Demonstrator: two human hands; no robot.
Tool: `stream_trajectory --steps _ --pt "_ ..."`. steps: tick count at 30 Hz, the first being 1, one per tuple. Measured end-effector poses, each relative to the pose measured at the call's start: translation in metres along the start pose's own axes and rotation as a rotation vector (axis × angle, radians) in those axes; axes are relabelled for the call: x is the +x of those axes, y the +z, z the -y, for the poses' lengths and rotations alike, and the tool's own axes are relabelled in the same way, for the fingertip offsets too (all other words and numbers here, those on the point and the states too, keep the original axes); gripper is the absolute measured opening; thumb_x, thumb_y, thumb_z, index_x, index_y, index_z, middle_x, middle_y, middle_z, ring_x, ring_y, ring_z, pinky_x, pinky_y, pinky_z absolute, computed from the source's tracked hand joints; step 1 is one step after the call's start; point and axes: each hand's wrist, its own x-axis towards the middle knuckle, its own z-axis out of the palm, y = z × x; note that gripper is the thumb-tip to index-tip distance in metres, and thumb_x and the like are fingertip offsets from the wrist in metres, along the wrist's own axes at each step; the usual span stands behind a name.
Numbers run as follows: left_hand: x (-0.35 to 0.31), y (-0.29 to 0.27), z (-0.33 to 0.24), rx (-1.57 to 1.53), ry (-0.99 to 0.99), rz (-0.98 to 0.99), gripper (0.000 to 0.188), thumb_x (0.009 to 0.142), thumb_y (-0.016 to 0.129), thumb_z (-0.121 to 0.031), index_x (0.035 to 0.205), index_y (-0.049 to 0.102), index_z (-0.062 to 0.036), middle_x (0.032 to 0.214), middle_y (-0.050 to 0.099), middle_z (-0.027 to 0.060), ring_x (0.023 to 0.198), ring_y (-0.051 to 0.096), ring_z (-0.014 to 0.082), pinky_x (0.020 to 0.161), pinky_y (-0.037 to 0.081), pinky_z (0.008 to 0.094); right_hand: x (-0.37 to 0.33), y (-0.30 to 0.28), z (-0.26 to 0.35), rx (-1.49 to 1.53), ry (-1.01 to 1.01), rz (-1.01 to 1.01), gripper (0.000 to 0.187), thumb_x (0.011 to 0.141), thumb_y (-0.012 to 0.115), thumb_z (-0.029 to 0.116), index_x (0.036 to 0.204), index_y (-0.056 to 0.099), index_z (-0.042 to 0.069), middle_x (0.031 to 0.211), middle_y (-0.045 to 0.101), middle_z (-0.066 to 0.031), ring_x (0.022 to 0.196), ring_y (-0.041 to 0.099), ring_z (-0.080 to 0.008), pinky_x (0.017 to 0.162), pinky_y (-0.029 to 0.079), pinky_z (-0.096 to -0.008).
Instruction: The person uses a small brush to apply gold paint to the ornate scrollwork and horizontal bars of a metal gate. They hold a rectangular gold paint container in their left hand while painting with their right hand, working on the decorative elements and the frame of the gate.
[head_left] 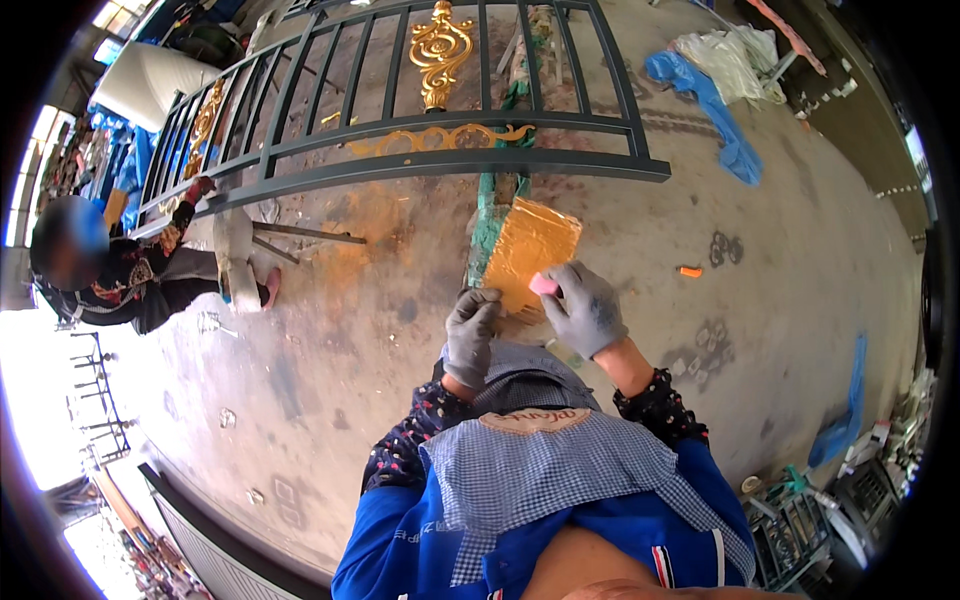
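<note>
My left hand (472,330), in a grey glove, is closed on the lower left corner of a flat board (532,245) covered in gold paint. Between the fingers of my right hand (586,308), gloved the same way, is a small pink sponge (543,284). The sponge is at the board's lower right edge; whether it touches the paint I cannot tell. Just beyond the board lies a dark grey metal railing (400,168) with gold ornaments. One gold scroll ornament (440,55) sits between its bars, and a low gold band (440,138) runs along its lower rails.
At the left, another person (110,255) reaches a gloved hand to the railing, beside a wrapped support (235,255). An orange object (690,271) lies on the floor at the right. Blue sheeting (715,115) is at the far right, and metal parts (790,535) at the near right.
</note>
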Motion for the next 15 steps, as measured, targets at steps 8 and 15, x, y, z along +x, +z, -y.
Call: stream_trajectory --steps 8,15 --pt "0.051 0.038 -0.024 -0.183 0.057 -0.102 0.015 0.092 0.06 -0.001 0.106 0.063 0.0011 0.086 0.065 0.0062 0.074 0.068 0.0176 0.069 0.056 0.0276 0.077 -0.004 -0.048 0.384 0.191 0.012 0.029 0.08 0.07 0.003 0.107 0.062 0.004 0.096 0.063 -0.0112 0.077 0.065 -0.0203 0.066 0.054 -0.0293" --pt "0.126 0.057 -0.035 -0.16 0.028 -0.18 0.013 0.092 0.063 -0.004 0.104 0.065 0.0001 0.088 0.065 0.004 0.075 0.064 0.0122 0.068 0.053 0.0244 0.174 0.023 -0.067 0.082 -0.117 0.134 0.029 0.078 0.068 0.009 0.107 0.061 0.008 0.095 0.061 -0.0118 0.079 0.064 -0.0345 0.066 0.052 -0.0418"
